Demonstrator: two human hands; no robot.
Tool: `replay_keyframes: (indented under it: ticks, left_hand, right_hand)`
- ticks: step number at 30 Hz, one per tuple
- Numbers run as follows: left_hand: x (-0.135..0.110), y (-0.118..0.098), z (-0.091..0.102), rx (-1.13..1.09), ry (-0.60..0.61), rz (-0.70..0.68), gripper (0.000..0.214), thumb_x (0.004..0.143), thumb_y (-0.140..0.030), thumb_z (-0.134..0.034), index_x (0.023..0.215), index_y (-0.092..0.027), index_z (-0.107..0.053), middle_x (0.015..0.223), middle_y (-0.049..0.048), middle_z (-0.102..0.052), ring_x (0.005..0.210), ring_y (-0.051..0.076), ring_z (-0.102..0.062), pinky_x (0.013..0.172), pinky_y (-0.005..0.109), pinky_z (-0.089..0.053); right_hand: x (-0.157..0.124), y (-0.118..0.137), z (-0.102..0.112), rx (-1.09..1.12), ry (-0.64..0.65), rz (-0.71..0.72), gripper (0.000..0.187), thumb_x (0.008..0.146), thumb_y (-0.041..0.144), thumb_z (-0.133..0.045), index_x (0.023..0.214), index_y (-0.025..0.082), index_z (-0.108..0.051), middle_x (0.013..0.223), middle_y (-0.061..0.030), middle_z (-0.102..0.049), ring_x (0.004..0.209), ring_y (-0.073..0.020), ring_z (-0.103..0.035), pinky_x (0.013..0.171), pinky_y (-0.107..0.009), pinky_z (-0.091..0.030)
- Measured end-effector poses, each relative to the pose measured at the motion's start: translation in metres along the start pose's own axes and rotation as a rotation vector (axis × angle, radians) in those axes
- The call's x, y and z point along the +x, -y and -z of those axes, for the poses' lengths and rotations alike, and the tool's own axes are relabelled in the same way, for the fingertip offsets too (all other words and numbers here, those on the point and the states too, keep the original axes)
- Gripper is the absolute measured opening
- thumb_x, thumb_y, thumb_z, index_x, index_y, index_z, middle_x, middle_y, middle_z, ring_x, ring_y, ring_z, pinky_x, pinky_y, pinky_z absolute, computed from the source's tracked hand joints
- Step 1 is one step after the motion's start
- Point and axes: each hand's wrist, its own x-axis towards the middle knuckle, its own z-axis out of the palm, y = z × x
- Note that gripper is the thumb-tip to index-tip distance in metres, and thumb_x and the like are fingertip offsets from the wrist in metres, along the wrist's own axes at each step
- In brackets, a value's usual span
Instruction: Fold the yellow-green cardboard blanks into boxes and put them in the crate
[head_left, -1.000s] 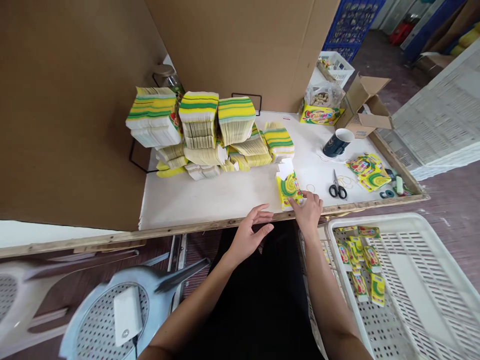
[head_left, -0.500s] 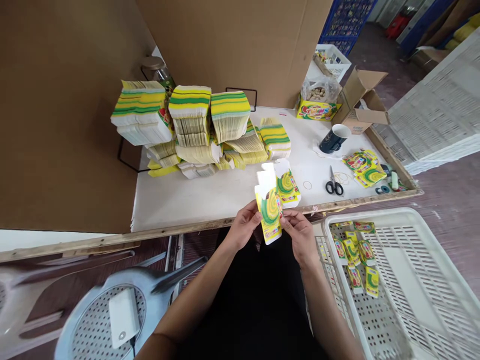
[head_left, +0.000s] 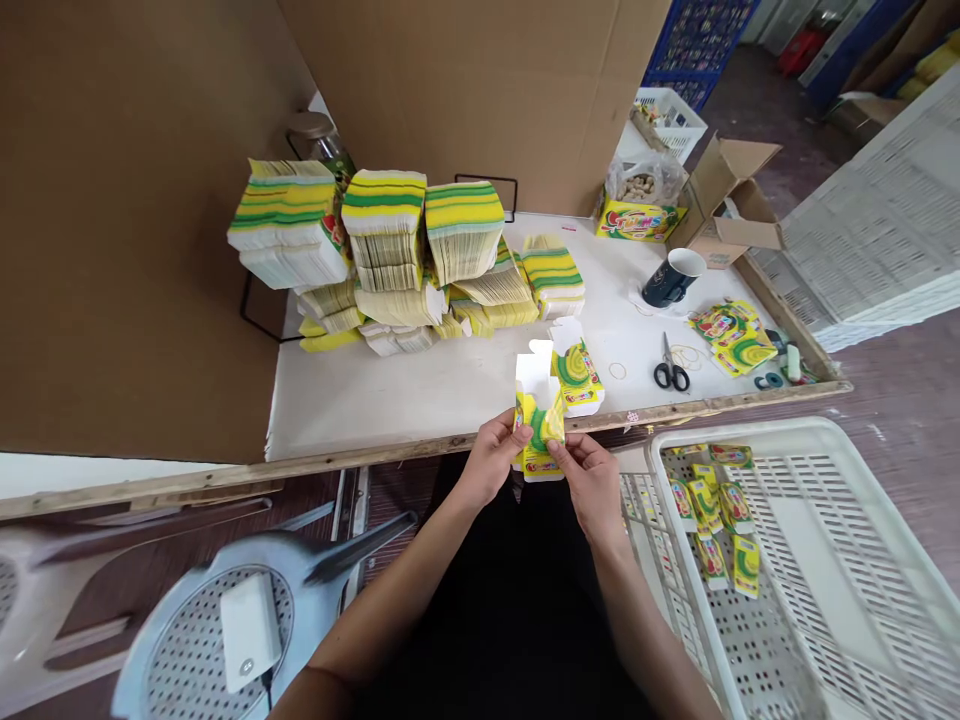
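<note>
Biggest thing around me is a brown corrugated cardboard sheet (head_left: 480, 90) standing up behind everything, smooth-faced with a crease near its right side. Then there's my smooth white surface (head_left: 337, 405), edged with a rough, worn wooden strip, and the white plastic basket (head_left: 817, 430) to my right, hard and rounded at the rim, slotted and perforated inside. As for what's left, I'd say loads: the thick stacks of flattened yellow-and-green cartons (head_left: 386, 200) are piled at the back left, thin card edges packed into ridges like fat paperbacks. Next size down is the glossy yellow-and-green printed card carton (head_left: 540, 420) I'm on now, held just off the front edge of the surface, plain white tabs poking up from the far end. My left hand (head_left: 491, 455) is pinching its left side and my right hand (head_left: 589, 470) is gripping its lower right corner. This one looks maybe half shaped to me, since the top isn't shut. Another yellow card carton with open white flaps (head_left: 576, 370) lies just past it. The done pile, I reckon, is the few small yellow boxes (head_left: 705, 500) at the basket's near-left end. Tiniest bit: a thin tan loop (head_left: 617, 371), probably a rubber band.
</note>
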Motion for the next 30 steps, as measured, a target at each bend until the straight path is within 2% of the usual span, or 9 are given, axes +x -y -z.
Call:
replay_keyframes:
  ticks: [3, 7, 13, 17, 19, 21, 25, 27, 30]
  left_hand:
    - [0.000, 0.003, -0.001, 0.040, -0.016, -0.009, 0.053, 0.075, -0.053, -0.074, 0.112, -0.015, -0.068, 0.104, 0.0093, -0.075, 0.103, 0.026, -0.068, 0.090, 0.037, -0.054]
    - [-0.002, 0.001, 0.000, 0.077, -0.093, -0.088, 0.050, 0.076, -0.051, -0.074, 0.111, -0.016, -0.069, 0.110, 0.0099, -0.073, 0.105, 0.025, -0.067, 0.091, 0.034, -0.052]
    - [-0.005, -0.002, 0.001, 0.135, -0.236, -0.142, 0.040, 0.074, -0.052, -0.075, 0.091, -0.016, -0.071, 0.088, 0.0049, -0.075, 0.083, 0.021, -0.069, 0.080, 0.034, -0.053]
    - [-0.010, -0.002, -0.004, 0.189, -0.143, -0.146, 0.042, 0.076, -0.049, -0.074, 0.102, -0.016, -0.066, 0.102, 0.0073, -0.074, 0.092, 0.020, -0.068, 0.087, 0.032, -0.052]
    - [-0.014, -0.002, -0.006, 0.236, -0.104, -0.145, 0.050, 0.076, -0.044, -0.076, 0.115, -0.017, -0.059, 0.103, 0.0076, -0.073, 0.094, 0.019, -0.068, 0.088, 0.030, -0.051]
    - [-0.019, -0.002, -0.009, 0.264, -0.082, -0.138, 0.060, 0.078, -0.040, -0.075, 0.126, -0.020, -0.046, 0.098, 0.0058, -0.073, 0.089, 0.018, -0.068, 0.082, 0.028, -0.051]
    - [-0.029, -0.005, -0.012, 0.285, 0.053, -0.130, 0.066, 0.086, -0.036, -0.067, 0.139, -0.024, -0.029, 0.103, 0.0065, -0.072, 0.089, 0.017, -0.069, 0.081, 0.028, -0.051]
    - [-0.033, -0.008, -0.012, 0.312, 0.141, -0.127, 0.066, 0.088, -0.034, -0.065, 0.143, -0.024, -0.029, 0.110, 0.0085, -0.070, 0.096, 0.018, -0.068, 0.086, 0.029, -0.051]
    - [-0.036, -0.013, -0.011, 0.334, 0.231, -0.099, 0.060, 0.090, -0.033, -0.063, 0.142, -0.023, -0.035, 0.114, 0.0100, -0.069, 0.098, 0.019, -0.067, 0.087, 0.029, -0.051]
  right_hand:
    - [-0.001, -0.003, 0.000, -0.052, -0.058, 0.071, 0.033, 0.078, 0.049, -0.074, 0.081, 0.019, -0.064, 0.076, -0.0037, -0.068, 0.071, -0.0181, -0.063, 0.070, -0.033, -0.054]
    - [-0.003, -0.004, 0.002, -0.191, -0.045, 0.115, 0.030, 0.081, 0.047, -0.072, 0.082, 0.019, -0.063, 0.077, -0.0030, -0.066, 0.068, -0.0162, -0.058, 0.066, -0.030, -0.050]
    - [-0.014, 0.001, -0.001, -0.338, 0.002, 0.174, 0.030, 0.085, 0.047, -0.066, 0.078, 0.019, -0.061, 0.070, 0.0001, -0.059, 0.058, -0.0128, -0.047, 0.056, -0.027, -0.040]
    - [-0.022, 0.006, 0.002, -0.337, -0.038, 0.200, 0.025, 0.087, 0.043, -0.065, 0.084, 0.019, -0.061, 0.071, 0.0006, -0.058, 0.058, -0.0121, -0.045, 0.055, -0.026, -0.038]
    - [-0.023, 0.009, 0.007, -0.296, -0.041, 0.193, 0.023, 0.087, 0.041, -0.066, 0.087, 0.019, -0.060, 0.075, -0.0002, -0.059, 0.061, -0.0124, -0.048, 0.057, -0.027, -0.041]
    - [-0.024, 0.011, 0.013, -0.269, -0.046, 0.199, 0.024, 0.086, 0.040, -0.069, 0.092, 0.019, -0.058, 0.080, -0.0008, -0.060, 0.061, -0.0121, -0.049, 0.057, -0.026, -0.042]
    - [-0.025, 0.019, 0.022, -0.237, -0.048, 0.305, 0.042, 0.087, 0.036, -0.069, 0.122, 0.024, -0.050, 0.105, -0.0046, -0.062, 0.068, -0.0129, -0.054, 0.061, -0.027, -0.047]
    - [-0.025, 0.024, 0.026, -0.221, 0.009, 0.354, 0.046, 0.090, 0.034, -0.065, 0.132, 0.027, -0.047, 0.114, -0.0066, -0.061, 0.076, -0.0148, -0.058, 0.068, -0.029, -0.050]
    - [-0.025, 0.031, 0.032, -0.223, 0.089, 0.368, 0.040, 0.092, 0.033, -0.062, 0.131, 0.028, -0.051, 0.118, -0.0070, -0.061, 0.080, -0.0159, -0.060, 0.071, -0.030, -0.050]
